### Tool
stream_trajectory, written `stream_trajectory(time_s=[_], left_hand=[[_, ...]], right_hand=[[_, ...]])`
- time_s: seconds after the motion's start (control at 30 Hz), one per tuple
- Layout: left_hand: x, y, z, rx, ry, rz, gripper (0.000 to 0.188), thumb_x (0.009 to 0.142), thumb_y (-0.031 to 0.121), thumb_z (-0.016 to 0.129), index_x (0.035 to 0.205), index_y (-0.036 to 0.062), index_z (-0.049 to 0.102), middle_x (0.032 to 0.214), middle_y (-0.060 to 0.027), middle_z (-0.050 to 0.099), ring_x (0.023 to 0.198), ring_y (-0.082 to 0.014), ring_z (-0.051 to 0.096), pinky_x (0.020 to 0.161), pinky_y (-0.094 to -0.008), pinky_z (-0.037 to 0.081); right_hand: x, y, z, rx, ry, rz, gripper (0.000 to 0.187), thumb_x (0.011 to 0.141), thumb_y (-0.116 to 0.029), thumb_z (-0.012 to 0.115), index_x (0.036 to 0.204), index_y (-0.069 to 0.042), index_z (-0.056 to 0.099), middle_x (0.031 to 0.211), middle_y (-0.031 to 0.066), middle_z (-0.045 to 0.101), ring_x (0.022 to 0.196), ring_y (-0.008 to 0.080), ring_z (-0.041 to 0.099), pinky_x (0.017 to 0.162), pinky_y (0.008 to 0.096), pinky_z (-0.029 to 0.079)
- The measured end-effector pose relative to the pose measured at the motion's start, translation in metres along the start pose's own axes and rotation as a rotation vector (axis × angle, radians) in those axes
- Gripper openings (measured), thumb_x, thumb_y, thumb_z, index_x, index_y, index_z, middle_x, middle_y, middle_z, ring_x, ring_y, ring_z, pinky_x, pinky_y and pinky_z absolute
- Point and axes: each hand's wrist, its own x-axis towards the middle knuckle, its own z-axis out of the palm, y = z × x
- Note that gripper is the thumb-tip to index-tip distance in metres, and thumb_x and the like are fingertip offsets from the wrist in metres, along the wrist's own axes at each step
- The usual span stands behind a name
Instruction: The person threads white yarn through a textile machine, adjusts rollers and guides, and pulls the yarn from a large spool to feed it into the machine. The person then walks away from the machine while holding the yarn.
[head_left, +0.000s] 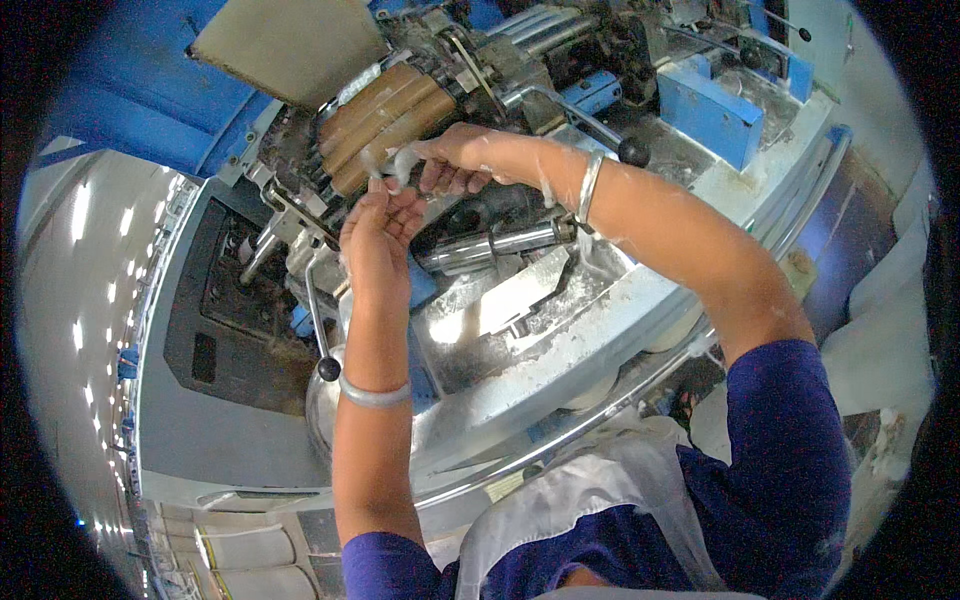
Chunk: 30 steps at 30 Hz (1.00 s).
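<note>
Both my hands meet in front of the brown rollers (385, 115) of a machine. A whitish tuft of fibre (404, 163) stretches between my fingertips. My left hand (382, 218) is palm up with its fingers curled, thumb and forefinger pinching the tuft's lower end. From the right, my right hand (455, 160) reaches across, its fingers bent and closed at the tuft's other side. Below my hands lies a shiny metal roller (490, 247), apart from them. More pale fluff clings to my right forearm.
Black-knobbed levers stick out on the left (328, 368) and right (633, 151). A tilted beige plate (290, 45) stands over the rollers. Blue metal blocks (710, 115) sit at the right. A curved metal rail (560, 455) runs along the machine's front, near my apron (560, 490).
</note>
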Motion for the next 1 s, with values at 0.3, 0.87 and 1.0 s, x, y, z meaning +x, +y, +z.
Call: stream_trajectory(time_s=[0.3,0.87,1.0], left_hand=[[-0.022,-0.012,-0.002,0.159,-0.099,-0.292,0.013,0.085,0.014,0.069,0.091,0.0047,0.062,0.078,-0.0051,0.065,0.070,-0.0135,0.063,0.064,-0.0239,0.051],[-0.023,-0.025,-0.005,0.200,-0.329,-0.543,0.016,0.094,0.011,0.051,0.103,0.0031,0.062,0.085,-0.0042,0.067,0.080,-0.0163,0.064,0.076,-0.0294,0.052],[-0.025,-0.025,-0.003,0.305,-0.303,-0.494,0.017,0.095,0.016,0.054,0.101,0.0041,0.064,0.083,-0.0033,0.067,0.076,-0.0138,0.063,0.074,-0.0279,0.053]], right_hand=[[0.003,0.008,0.004,0.160,-0.120,0.197,0.014,0.079,-0.021,0.070,0.074,-0.009,0.065,0.064,-0.0010,0.059,0.051,0.0061,0.049,0.041,0.0209,0.037],[0.008,0.011,0.002,0.156,-0.095,0.148,0.014,0.082,-0.020,0.067,0.082,-0.006,0.066,0.067,0.0014,0.062,0.051,0.0084,0.053,0.042,0.0222,0.041],[0.008,0.007,0.002,0.114,-0.050,0.204,0.015,0.083,-0.020,0.067,0.085,-0.005,0.066,0.069,0.0017,0.061,0.052,0.0093,0.053,0.044,0.0232,0.040]])
